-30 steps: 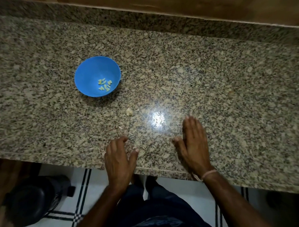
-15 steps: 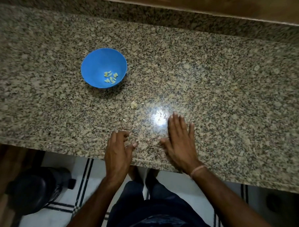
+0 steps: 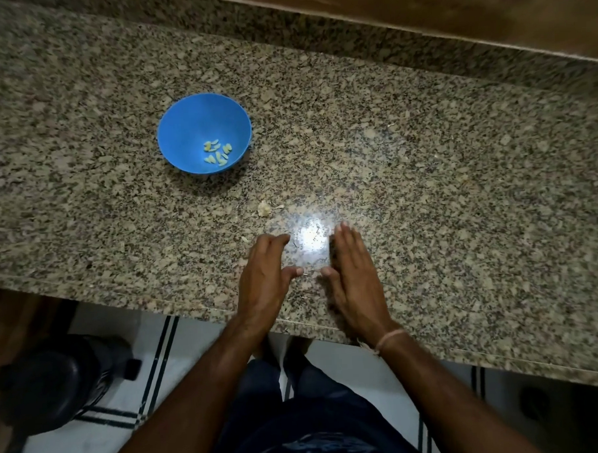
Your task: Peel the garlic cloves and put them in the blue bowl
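Left hand (image 3: pixel 264 279) and right hand (image 3: pixel 354 278) are drawing together at lower centre, fingers loose, holding nothing; blue bowl (image 3: pixel 197 121) is sitting upper left.

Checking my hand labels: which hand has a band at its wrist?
The right hand: a pale thread band circles its wrist, while the left hand has a bare wrist.

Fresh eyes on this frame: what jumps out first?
The blue bowl stands out on the speckled granite counter, left of centre, with a small cluster of peeled garlic cloves at its bottom. Nearer the front edge, a bright glare spot sits between the left hand and right hand, both open and holding nothing. A pale scrap, perhaps garlic skin, lies between the bowl and the hands.
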The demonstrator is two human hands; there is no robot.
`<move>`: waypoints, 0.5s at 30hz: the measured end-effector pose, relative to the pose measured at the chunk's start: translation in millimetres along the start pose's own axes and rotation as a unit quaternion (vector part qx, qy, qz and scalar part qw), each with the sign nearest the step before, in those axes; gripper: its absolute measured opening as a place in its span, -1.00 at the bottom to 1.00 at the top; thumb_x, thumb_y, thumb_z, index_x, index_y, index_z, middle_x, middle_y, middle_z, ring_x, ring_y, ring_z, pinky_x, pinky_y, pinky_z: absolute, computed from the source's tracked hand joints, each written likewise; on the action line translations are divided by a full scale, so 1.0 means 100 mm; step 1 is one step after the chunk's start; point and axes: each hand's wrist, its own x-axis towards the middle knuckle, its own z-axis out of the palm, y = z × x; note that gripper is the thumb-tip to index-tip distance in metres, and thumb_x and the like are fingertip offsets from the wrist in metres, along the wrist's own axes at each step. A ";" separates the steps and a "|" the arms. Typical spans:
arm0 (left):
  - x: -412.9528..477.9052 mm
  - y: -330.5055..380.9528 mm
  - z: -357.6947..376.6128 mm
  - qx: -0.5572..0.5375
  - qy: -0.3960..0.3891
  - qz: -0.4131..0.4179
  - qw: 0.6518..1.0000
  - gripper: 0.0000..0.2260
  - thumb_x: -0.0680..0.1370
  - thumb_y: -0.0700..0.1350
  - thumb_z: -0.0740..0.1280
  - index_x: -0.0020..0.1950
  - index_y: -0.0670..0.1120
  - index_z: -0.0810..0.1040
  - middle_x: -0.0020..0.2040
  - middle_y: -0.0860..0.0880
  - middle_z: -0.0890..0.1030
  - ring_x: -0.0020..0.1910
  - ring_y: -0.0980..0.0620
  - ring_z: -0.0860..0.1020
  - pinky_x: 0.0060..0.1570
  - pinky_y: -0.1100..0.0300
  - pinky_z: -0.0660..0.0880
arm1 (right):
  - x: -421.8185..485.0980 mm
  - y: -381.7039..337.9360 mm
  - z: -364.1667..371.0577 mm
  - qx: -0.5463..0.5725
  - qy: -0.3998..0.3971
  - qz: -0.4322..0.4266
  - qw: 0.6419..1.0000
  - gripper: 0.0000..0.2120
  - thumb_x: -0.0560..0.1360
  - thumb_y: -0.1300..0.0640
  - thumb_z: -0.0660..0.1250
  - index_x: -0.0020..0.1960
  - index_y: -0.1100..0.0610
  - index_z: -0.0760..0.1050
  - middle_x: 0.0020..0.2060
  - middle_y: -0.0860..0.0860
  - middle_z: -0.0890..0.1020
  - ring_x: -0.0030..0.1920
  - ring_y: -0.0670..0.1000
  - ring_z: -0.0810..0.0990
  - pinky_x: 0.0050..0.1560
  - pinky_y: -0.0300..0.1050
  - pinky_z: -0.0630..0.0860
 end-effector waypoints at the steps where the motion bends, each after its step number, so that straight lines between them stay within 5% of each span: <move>1: 0.05 0.04 0.02 0.003 -0.004 0.002 1.000 -0.49 0.53 -0.11 0.53 0.43 -0.08 0.47 0.24 -0.04 0.48 0.18 0.01 0.48 -0.02 0.11 0.52 | -0.04 0.04 -0.02 0.012 0.010 0.015 1.000 -0.35 0.73 -0.21 -0.03 0.72 -0.01 -0.16 0.70 -0.11 -0.14 0.67 -0.13 -0.23 0.65 -0.04 -0.17; 4: 0.18 0.12 0.05 -0.013 0.012 0.019 1.000 -0.68 0.52 -0.17 0.53 0.24 -0.08 0.58 0.08 0.01 0.51 0.05 0.05 0.50 -0.06 0.17 0.50 | -0.11 0.12 0.00 0.011 0.016 0.032 0.999 -0.35 0.73 -0.20 0.03 0.72 -0.02 -0.08 0.70 -0.11 -0.07 0.67 -0.15 -0.18 0.65 -0.08 -0.15; 6: 0.24 0.15 0.04 -0.024 0.022 0.008 0.999 -0.86 0.54 -0.22 0.50 0.01 -0.08 0.59 -0.07 0.04 0.50 -0.11 0.20 0.47 -0.17 0.39 0.39 | -0.12 0.15 0.03 -0.002 0.017 0.027 0.999 -0.37 0.73 -0.19 0.03 0.72 0.00 -0.04 0.70 -0.10 -0.04 0.67 -0.16 -0.15 0.65 -0.13 -0.17; 11: 0.28 0.21 0.02 0.008 0.028 0.022 0.999 -0.81 0.58 -0.29 0.42 -0.19 -0.12 0.53 -0.21 0.06 0.42 -0.11 0.57 0.41 -0.29 0.48 0.32 | -0.18 0.20 0.06 -0.047 0.006 -0.020 0.999 -0.36 0.74 -0.14 0.08 0.72 0.06 -0.04 0.70 -0.04 -0.06 0.69 -0.08 -0.16 0.67 -0.02 -0.20; 15: 0.24 0.19 -0.02 -0.029 0.037 -0.024 0.999 -0.78 0.61 -0.30 0.34 -0.20 -0.06 0.51 -0.22 0.06 0.51 -0.20 0.36 0.48 -0.31 0.39 0.29 | -0.27 0.19 0.12 -0.165 -0.058 -0.057 0.983 -0.17 0.67 -0.39 -0.06 0.71 0.10 -0.19 0.69 0.03 -0.24 0.68 0.08 -0.30 0.62 0.22 -0.34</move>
